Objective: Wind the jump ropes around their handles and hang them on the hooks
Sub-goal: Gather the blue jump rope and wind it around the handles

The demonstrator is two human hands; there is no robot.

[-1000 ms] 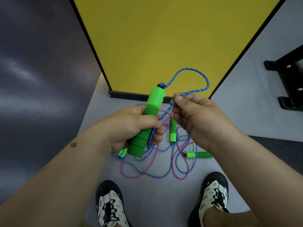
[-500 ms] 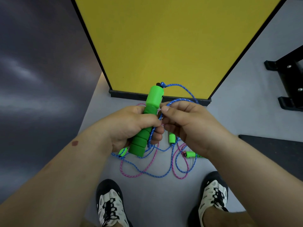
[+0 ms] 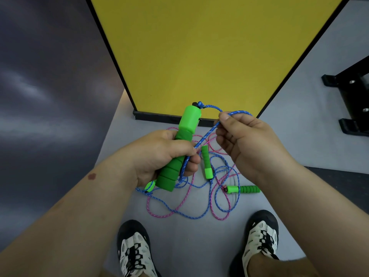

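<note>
Gripping the green handle (image 3: 180, 148) in the left hand (image 3: 159, 156), pinching the blue rope (image 3: 205, 135) in the right hand (image 3: 242, 144) just beside it. Keeping the rope taut, laying each turn snug against the foam. Handle tilting, long axis running from the left palm up and away, rope end topmost.

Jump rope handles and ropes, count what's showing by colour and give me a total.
Green handles: 4, one held, three on the floor
Blue ropes: 1
Pink ropes: 1
Total: 6
</note>
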